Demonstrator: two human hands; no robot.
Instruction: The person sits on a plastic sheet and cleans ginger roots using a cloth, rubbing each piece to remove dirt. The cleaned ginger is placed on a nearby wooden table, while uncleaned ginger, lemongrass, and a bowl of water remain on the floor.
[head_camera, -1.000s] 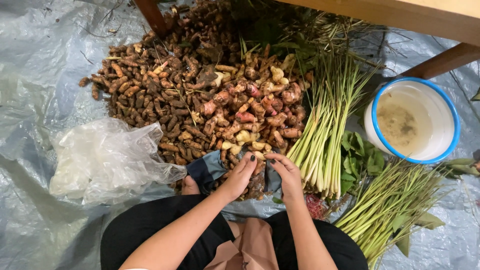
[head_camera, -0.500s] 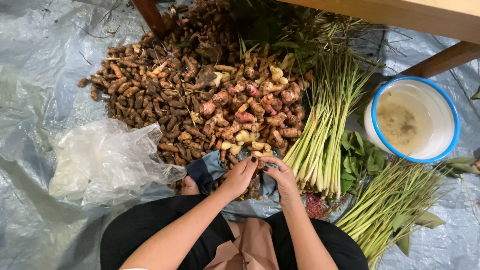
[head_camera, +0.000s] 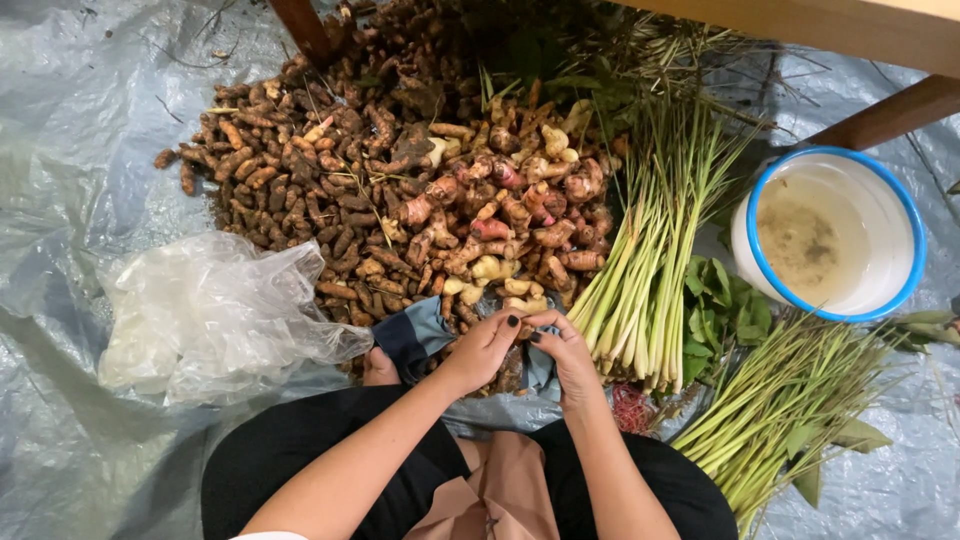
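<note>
Landmark: we use the big heap of brown and pink knobbly roots (head_camera: 400, 190) lying on the grey plastic sheet (head_camera: 70, 130).
Left hand: our left hand (head_camera: 485, 345) sits at the near edge of the heap, fingers curled together around a small pale root piece (head_camera: 522, 325).
Right hand: our right hand (head_camera: 565, 350) meets it there, fingertips pinching the same piece.
Blue cloth (head_camera: 420, 335): under our hands, touching the heap.
Clear crumpled plastic bag (head_camera: 200, 315): left of the heap.
Long green stalks (head_camera: 650, 270): just right of the heap.
White bucket with blue rim (head_camera: 895, 200): farther right, well apart.
</note>
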